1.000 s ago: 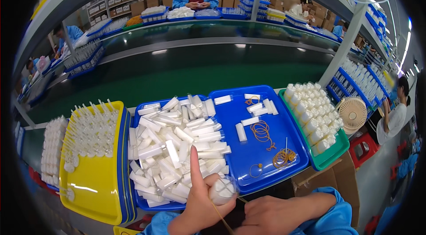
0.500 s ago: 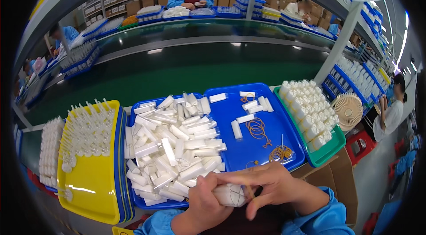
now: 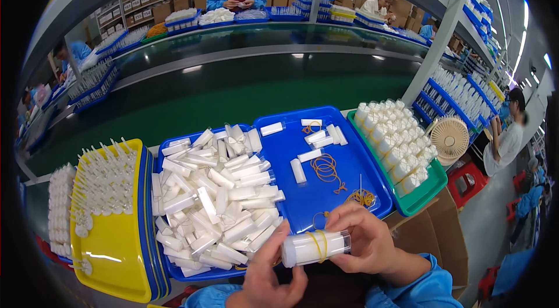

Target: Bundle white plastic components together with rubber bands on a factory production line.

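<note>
A bundle of white pieces in clear sleeves lies sideways above the table's near edge, with a yellow rubber band looped round its middle. My right hand grips its right end between thumb and fingers. By the left end, my left hand has thumb and fingers spread apart; whether it touches the bundle is hard to tell. Just beyond is a blue tray bearing several loose white pieces and tangled rubber bands. To its left, a second blue tray is heaped with white sleeved pieces.
A yellow tray with upright clear-stemmed parts tops a stack at left. Banded bundles fill a green tray at right, near a fan and a cardboard box. A green conveyor runs beyond; co-workers sit across it.
The bundle has turned to lie sideways, its banded side showing. My left hand has let go and spread its fingers; my right hand has moved from the band to the bundle's right end.
</note>
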The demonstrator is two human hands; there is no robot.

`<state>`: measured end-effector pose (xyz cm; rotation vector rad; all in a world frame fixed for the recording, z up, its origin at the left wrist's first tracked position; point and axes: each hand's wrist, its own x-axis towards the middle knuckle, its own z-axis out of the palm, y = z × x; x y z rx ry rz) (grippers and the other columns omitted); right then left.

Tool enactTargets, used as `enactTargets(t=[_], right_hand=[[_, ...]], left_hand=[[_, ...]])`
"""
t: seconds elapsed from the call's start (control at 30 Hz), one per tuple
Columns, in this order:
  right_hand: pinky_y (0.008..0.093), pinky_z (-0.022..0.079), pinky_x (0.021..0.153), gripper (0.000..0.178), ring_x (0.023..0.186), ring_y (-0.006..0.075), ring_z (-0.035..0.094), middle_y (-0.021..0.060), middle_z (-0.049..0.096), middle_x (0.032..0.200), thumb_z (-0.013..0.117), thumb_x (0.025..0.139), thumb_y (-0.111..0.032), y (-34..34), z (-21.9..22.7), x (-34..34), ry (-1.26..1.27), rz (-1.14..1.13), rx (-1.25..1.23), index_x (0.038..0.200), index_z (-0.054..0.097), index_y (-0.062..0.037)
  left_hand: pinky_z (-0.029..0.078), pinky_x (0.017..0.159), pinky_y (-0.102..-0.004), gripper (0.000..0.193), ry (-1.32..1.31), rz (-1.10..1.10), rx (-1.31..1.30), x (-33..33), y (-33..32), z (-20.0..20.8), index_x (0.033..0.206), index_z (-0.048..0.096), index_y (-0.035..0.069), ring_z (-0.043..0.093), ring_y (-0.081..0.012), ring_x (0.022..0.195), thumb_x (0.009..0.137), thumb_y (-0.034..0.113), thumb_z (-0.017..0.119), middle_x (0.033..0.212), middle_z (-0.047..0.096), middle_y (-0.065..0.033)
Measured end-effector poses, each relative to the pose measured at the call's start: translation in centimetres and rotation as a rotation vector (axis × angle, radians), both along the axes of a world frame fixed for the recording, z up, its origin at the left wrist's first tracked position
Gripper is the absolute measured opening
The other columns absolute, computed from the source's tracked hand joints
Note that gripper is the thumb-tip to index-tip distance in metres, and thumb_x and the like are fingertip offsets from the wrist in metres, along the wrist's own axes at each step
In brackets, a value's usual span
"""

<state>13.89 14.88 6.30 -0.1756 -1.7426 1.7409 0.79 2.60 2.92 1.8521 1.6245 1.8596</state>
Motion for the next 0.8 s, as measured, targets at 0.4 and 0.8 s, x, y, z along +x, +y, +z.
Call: enactTargets(t=[0.4,0.8], right_hand=[[0.0206,0.048,0.056,0.049,0.073,0.0154,0.056,0.0099,0.047,0.097,0.085,0.057,-0.015,-2.7,-4.4,1.1,0.055,-0.364,0.873,0.095,0.054,-0.0063],[0.0327,0.051,0.066,0.032,0.080,0.0248,0.059,0.0145,0.057,0.091,0.073,0.066,-0.009,1.5,1.2,8.0,0.050,-0.771,1.031,0.092,0.055,-0.0080]], left_hand=[[0.034,0.093,-0.0432,0.115,-0.037,-0.070,0.125,1.3,1.1,-1.3,0.138,-0.009,0.000,0.050,-0.0351,0.103,0.066,0.021,0.078,0.125,0.036,-0.0317],[0.026,0.101,-0.0550,0.118,0.141,-0.135,0.077,-0.6,-4.8,0.4,0.143,-0.002,0.020,0.014,-0.0466,0.130,0.060,0.048,0.078,0.144,-0.005,-0.0246]])
